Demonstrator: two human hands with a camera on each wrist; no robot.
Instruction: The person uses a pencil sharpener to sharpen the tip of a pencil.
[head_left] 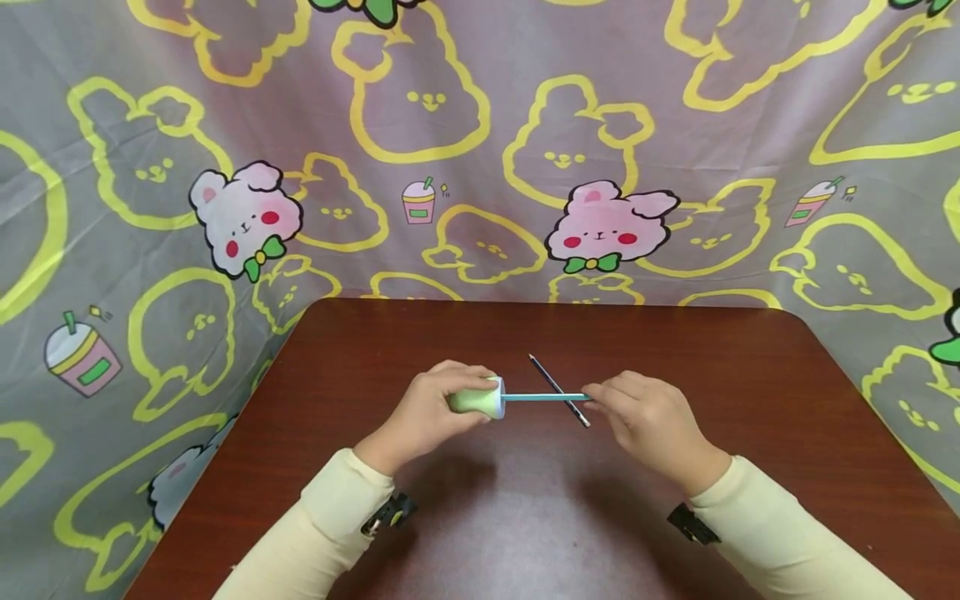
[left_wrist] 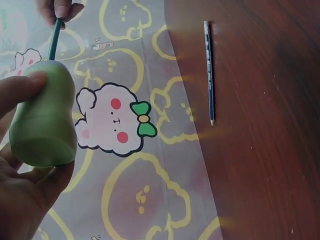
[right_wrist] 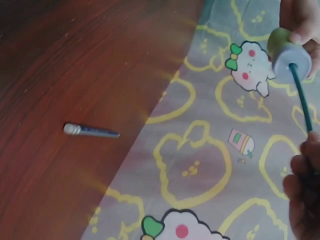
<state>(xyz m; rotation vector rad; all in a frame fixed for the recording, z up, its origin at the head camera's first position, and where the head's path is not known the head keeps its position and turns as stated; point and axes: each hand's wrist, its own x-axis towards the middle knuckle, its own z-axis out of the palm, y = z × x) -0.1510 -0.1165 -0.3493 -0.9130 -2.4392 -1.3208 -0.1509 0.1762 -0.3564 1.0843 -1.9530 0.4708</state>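
Note:
My left hand (head_left: pixel 427 408) grips a light green pencil sharpener (head_left: pixel 476 402) above the table, thumb and fingers wrapped round its body. The left wrist view shows the sharpener's rounded, waisted body and flat base. A teal pencil (head_left: pixel 543 397) runs straight into the hole in the sharpener's pale end face (right_wrist: pixel 285 67); its inserted tip is hidden. At the pencil's other end, my right hand (head_left: pixel 648 412) pinches it between thumb and fingers. Below, a dark blue patterned pencil (left_wrist: pixel 210 75) lies on the table, its sharpened point facing away and its white-tipped end towards me.
The brown wooden table (head_left: pixel 420 333) has rounded far corners. A grey curtain (head_left: pixel 480 100) with yellow outlines and rabbit faces hangs behind it and along both sides. A dark wrist camera (head_left: pixel 388 514) is strapped at each sleeve.

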